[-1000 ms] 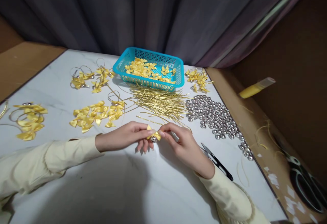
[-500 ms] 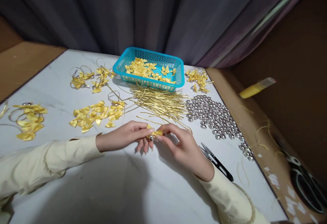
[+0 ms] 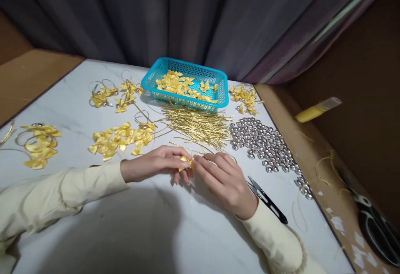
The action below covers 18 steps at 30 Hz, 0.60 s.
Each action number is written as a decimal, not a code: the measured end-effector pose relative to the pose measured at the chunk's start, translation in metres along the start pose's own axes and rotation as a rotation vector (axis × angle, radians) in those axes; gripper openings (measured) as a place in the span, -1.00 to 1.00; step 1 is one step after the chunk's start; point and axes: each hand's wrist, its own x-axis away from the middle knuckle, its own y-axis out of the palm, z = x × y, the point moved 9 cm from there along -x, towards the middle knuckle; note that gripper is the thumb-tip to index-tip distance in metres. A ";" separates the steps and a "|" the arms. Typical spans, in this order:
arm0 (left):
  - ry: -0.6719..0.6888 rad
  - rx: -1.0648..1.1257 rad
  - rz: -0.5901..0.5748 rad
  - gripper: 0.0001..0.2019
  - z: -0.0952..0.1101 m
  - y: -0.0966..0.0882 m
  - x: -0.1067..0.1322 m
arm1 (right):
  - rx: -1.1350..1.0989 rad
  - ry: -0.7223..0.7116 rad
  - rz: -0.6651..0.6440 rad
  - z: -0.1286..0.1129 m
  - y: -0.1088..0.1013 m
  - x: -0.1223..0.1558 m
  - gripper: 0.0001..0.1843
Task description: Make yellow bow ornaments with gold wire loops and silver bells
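Note:
Between my two hands is a small yellow ribbon bow (image 3: 184, 163), raised over the white tabletop. My left hand (image 3: 162, 163) pinches its left side between thumb and fingers, the other fingertips showing underneath. From the right, my right hand (image 3: 221, 178) comes in with its fingers closed together at the bow's right side, covering part of it. The silver bead seen on the bow earlier is mostly hidden. Just beyond my hands lies a bundle of gold cords (image 3: 200, 126). Thread snips (image 3: 268, 201) rest beside my right wrist.
Yellow bows fill part of a blue basket (image 3: 185, 83) at the back. Loose bows (image 3: 120, 138) lie left of centre, looped ones (image 3: 40, 147) farther left. Silver beads (image 3: 265, 143) spread on the right. Large scissors (image 3: 375, 228) and a yellow tube (image 3: 317, 109) sit beyond the right edge.
My right hand has turned over the bow, its fingers now straighter and covering the right side. The silver bead has gone mostly out of sight. My left hand keeps its pinch.

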 end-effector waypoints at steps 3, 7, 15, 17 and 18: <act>0.012 -0.029 0.029 -0.83 0.001 -0.002 0.000 | -0.146 0.119 0.061 0.010 0.000 0.002 -0.65; 0.022 -0.102 0.060 -0.80 0.002 -0.005 0.001 | -0.436 0.386 0.170 0.031 0.000 0.006 -0.69; 0.013 -0.192 0.083 -0.80 0.006 -0.003 0.001 | -0.408 0.429 0.111 0.034 0.001 0.003 -0.85; 0.008 -0.213 0.094 -0.80 0.007 -0.001 0.001 | -0.321 0.372 0.064 0.029 0.003 0.003 -0.85; 0.006 -0.222 0.103 -0.79 0.007 -0.001 0.001 | -0.277 0.340 0.041 0.027 0.005 0.003 -0.85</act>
